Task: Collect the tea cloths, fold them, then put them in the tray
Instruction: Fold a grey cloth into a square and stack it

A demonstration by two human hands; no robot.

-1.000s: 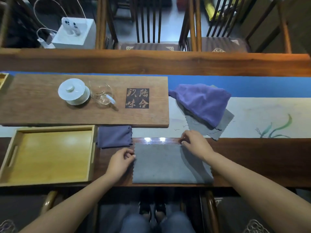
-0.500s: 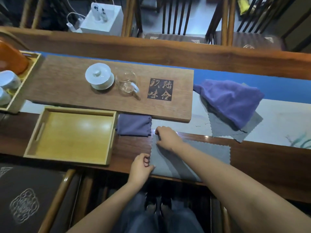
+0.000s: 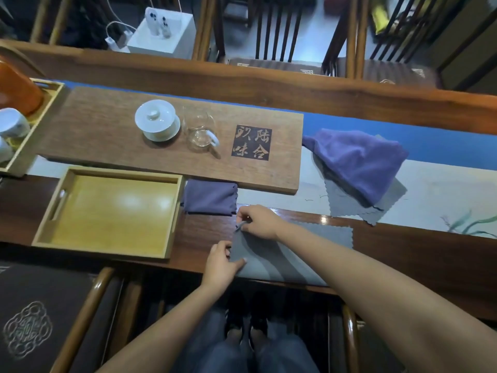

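A grey tea cloth (image 3: 290, 254) lies flat on the dark table edge in front of me. My left hand (image 3: 222, 262) pinches its near left corner. My right hand (image 3: 259, 222) pinches its far left corner, slightly lifted. A folded purple cloth (image 3: 209, 197) lies just right of the empty yellow wooden tray (image 3: 172, 216). Further right, a loose purple cloth (image 3: 360, 162) is heaped on another grey cloth (image 3: 349, 205).
A long wooden board (image 3: 107, 135) carries a white lidded cup (image 3: 157, 123) and a glass pitcher (image 3: 200, 131). A second tray (image 3: 21, 154) with cups and an orange pot sits at far left. Chairs stand below and beyond the table.
My right hand has crossed from the cloth's far right corner to its far left corner, and my left hand has slid to the near left corner. The camera view has swung left.
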